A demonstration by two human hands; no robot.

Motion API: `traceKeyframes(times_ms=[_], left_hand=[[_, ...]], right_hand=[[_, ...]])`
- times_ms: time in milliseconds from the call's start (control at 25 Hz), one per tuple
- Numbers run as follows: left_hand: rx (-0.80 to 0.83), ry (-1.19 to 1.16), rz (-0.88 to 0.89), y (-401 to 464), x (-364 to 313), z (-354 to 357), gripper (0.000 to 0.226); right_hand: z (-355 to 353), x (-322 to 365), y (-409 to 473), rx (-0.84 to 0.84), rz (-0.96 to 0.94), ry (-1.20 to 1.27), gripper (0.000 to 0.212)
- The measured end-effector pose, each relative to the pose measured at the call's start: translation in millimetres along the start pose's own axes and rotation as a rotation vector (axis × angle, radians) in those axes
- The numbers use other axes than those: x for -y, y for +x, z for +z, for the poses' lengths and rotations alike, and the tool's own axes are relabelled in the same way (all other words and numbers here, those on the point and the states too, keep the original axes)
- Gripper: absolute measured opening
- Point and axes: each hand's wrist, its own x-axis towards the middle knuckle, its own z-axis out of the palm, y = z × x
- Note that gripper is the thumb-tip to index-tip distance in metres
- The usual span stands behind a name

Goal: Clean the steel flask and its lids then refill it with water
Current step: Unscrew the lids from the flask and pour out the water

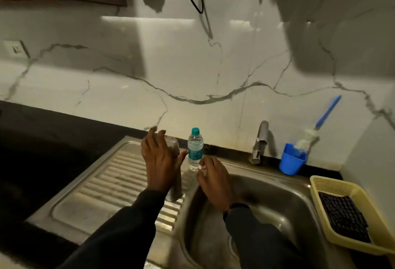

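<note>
My left hand is wrapped around the steel flask. My fingers curl over its top and my thumb sticks out on the right side. The flask stands up on the bumpy draining board, right at the edge where the board drops into the sink bowl.

My right hand is over the sink bowl. Its fingertips are bunched together close to the bottom of a plastic water bottle. I cannot tell if they pinch something small or just touch the bottle.

The water bottle has a green cap and stands just beside the flask, near the back edge of the sink. The tap is further to the right, well apart from my hands. A blue cup with a blue-handled brush in it stands by the wall past the tap. A yellow basket with a dark pad in it sits on the right rim of the sink. The bowl under my right arm has lots of open room.
</note>
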Motion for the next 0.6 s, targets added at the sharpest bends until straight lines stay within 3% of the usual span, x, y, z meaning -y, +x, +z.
traceKeyframes(times_ms=[80, 200, 400, 600], left_hand=[[0.128, -0.154, -0.09, 6, 13, -1, 0.09], [0.326, -0.448, -0.231, 9, 33, 4, 0.079], [0.276, -0.601, -0.281, 9, 32, 8, 0.059], [0.251, -0.733, -0.198, 18, -1, -8, 0.056]], right_hand=[[5, 6, 7, 0.0, 0.015, 0.024, 0.027], [11, 8, 17, 0.007, 0.02, 0.035, 0.031], [13, 6, 24, 0.1, 0.084, 0.066, 0.051], [-1, 4, 26, 0.238, 0.2, 0.359, 0.097]])
